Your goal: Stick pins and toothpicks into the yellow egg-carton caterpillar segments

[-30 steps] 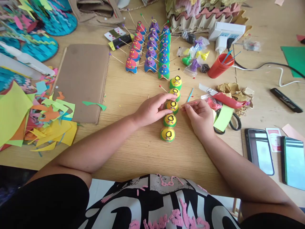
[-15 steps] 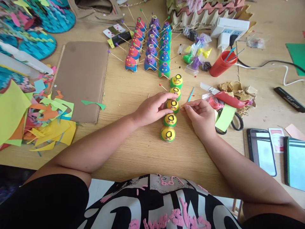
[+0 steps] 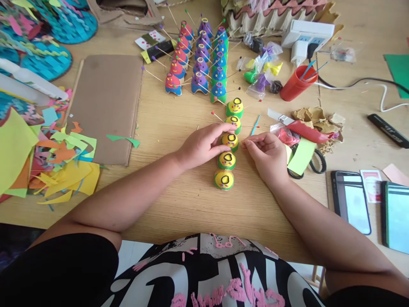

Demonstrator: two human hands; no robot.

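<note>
A row of yellow-and-green egg-carton cups point(image 3: 224, 179) with clay faces and black rings on top runs down the middle of the table. My left hand point(image 3: 204, 143) reaches in from the left, its thumb and fingers around the middle yellow-and-green cup point(image 3: 230, 140). Just right of that cup, my right hand point(image 3: 268, 155) pinches a thin wooden stick point(image 3: 243, 142) between thumb and finger, its tip close to the cup's side. A red-tipped stick point(image 3: 217, 116) sticks out leftward from the second cup. Behind my right fingertips lies a blue tool point(image 3: 255, 125).
Finished-looking red, purple and blue-green cup rows point(image 3: 200, 81) with sticks stand behind. A cardboard sheet point(image 3: 105, 106) and paper scraps point(image 3: 70, 170) lie left. To the right are a red cup point(image 3: 295, 85), a red-handled cutter point(image 3: 309, 132), scissors point(image 3: 319, 162) and two phones point(image 3: 353, 204).
The view has shifted very slightly, so things appear a little further left. Both hands keep nearly the same pose at the middle cup.
</note>
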